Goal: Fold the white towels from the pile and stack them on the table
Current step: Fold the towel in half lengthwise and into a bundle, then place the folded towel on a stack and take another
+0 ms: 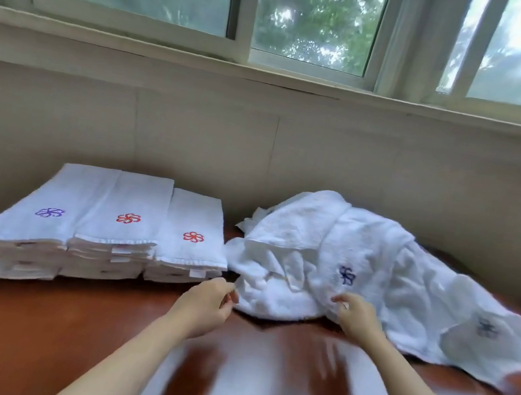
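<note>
Towels [361, 264] lie crumpled, white, with dark embroidered flowers.

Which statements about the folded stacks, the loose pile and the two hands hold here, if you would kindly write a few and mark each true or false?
1. Three stacks of folded towels stand side by side on the left of the table. True.
2. The top towel of the leftmost stack bears a red flower. False: it bears a purple flower.
3. The unfolded pile lies to the right of the stacks. True.
4. The left hand rests on top of the stacks. False: it reaches to the pile's near left edge, in front of the stacks.
5. The right hand is at the pile's near edge. True.
</note>
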